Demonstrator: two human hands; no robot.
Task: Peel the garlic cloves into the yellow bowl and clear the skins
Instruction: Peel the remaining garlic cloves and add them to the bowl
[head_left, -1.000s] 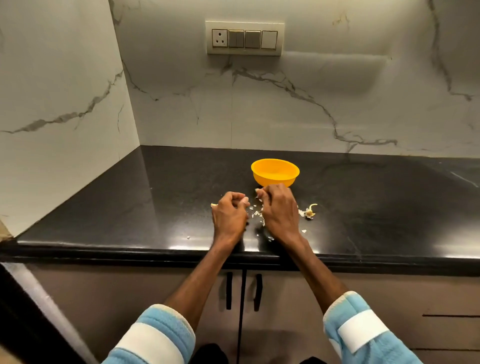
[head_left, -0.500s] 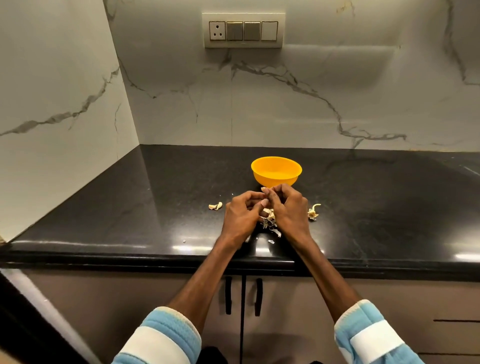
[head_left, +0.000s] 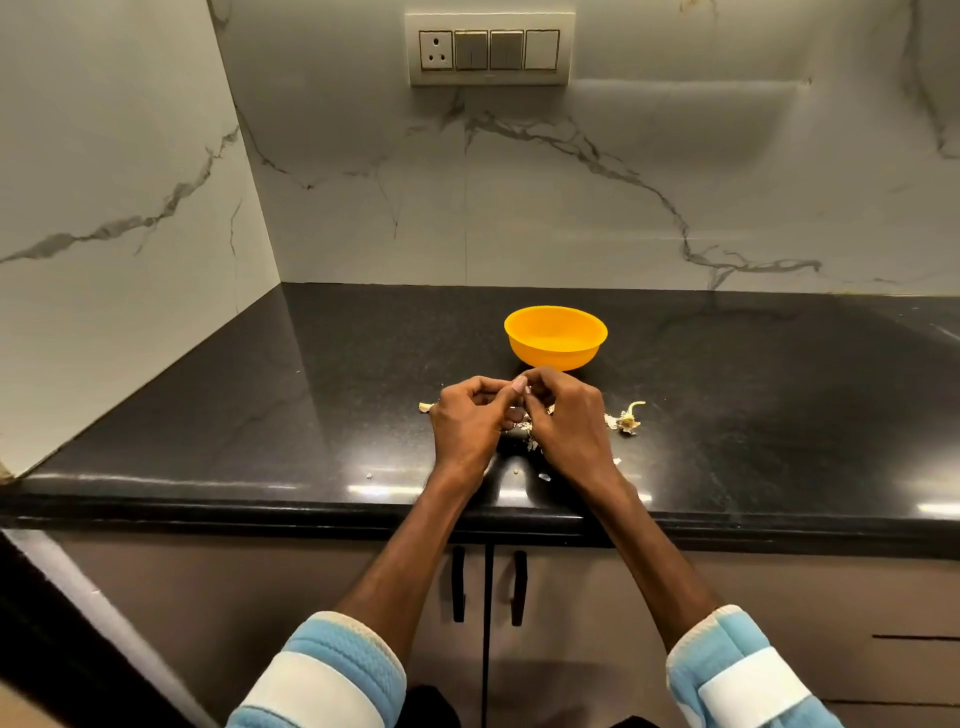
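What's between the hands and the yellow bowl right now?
Head view: only a sliver of bare black countertop. Left hand and right hand, pinching something hidden, likely a garlic clove, sit just before the yellow bowl.

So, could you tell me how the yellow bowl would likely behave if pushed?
The bowl looks like thin plastic, so probably light. On the glossy counter it would likely slide rather than tip, being wide and low.

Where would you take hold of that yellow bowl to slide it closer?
Pinch the near rim of the yellow bowl, coming from above on the person's side. It stands upright with its mouth open, so the thin rim is free; its smooth rounded wall narrows downward and would likely slip. The right hand is nearest.
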